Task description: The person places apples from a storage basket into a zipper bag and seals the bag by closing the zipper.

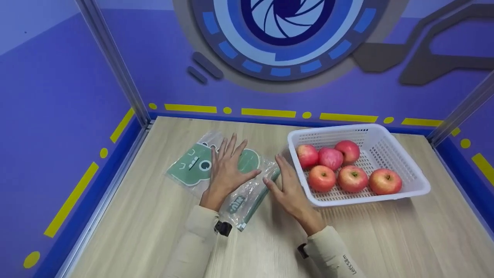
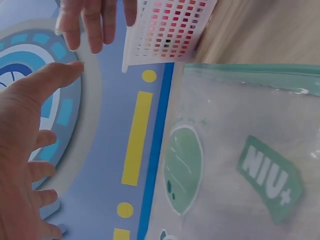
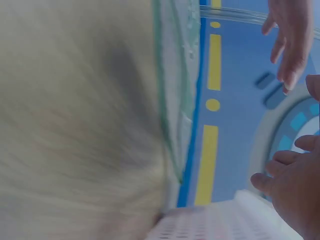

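A clear plastic zip bag (image 1: 189, 166) with a green cartoon print lies flat on the wooden table. Its green zip strip (image 1: 255, 206) runs along the side facing the basket, and a "NIU+" label (image 2: 270, 172) shows in the left wrist view. Over the middle of the bag is my left hand (image 1: 227, 166), fingers spread and holding nothing; I cannot tell whether it touches the plastic. My right hand (image 1: 289, 193), fingers extended and also holding nothing, is between the zip edge and the basket.
A white perforated plastic basket (image 1: 366, 199) with several red apples (image 1: 352, 179) stands on the right of the table. Blue-purple printed panels (image 1: 162, 69) wall the back and sides, joined by metal posts (image 1: 112, 58) at the corners.
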`<state>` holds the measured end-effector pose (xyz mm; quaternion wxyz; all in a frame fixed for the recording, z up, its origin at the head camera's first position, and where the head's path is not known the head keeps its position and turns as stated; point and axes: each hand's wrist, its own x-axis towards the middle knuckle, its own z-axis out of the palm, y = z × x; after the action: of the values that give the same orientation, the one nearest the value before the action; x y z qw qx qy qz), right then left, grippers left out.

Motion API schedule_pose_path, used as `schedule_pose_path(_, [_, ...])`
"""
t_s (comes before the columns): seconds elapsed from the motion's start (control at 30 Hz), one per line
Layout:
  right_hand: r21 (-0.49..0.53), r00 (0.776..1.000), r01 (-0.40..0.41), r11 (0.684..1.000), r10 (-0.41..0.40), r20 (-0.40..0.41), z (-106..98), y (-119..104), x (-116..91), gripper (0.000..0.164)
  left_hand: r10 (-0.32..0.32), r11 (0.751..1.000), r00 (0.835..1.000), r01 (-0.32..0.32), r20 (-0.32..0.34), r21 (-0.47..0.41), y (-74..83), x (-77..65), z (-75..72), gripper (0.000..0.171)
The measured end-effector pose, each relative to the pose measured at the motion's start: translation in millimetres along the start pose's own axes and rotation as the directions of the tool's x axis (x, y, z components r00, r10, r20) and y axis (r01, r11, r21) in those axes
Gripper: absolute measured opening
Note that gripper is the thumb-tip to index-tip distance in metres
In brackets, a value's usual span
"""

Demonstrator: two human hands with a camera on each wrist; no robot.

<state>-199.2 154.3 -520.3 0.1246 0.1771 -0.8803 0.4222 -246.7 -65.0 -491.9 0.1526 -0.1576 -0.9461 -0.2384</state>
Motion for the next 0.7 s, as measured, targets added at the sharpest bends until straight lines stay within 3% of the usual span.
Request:
schedule_pose_path(0.2, [0.012, 1.000, -0.010, 1.000, 0.011, -0.011, 12, 15, -7, 0.076, -0.014, 0.999, 0.998, 0.016, 0.058, -0.030, -2.4, -6.4, 8.9, 0.102])
schedule_pose_path(0.4, [0.006, 0.998, 0.012, 1.000, -0.012, -0.057, 18, 25, -5, 0.075, 0.010, 0.998, 0.997, -0.005, 0.078, -0.057, -4.7, -10.7, 16.3, 0.100])
schedule_pose_path(0.7, [0.032, 0.995, -0.087, 0.996, 0.088, -0.039, 22, 34, -7, 0.072, 0.029, 0.994, 0.988, -0.012, 0.154, -0.111, -5.4, -17.8, 28.5, 0.097])
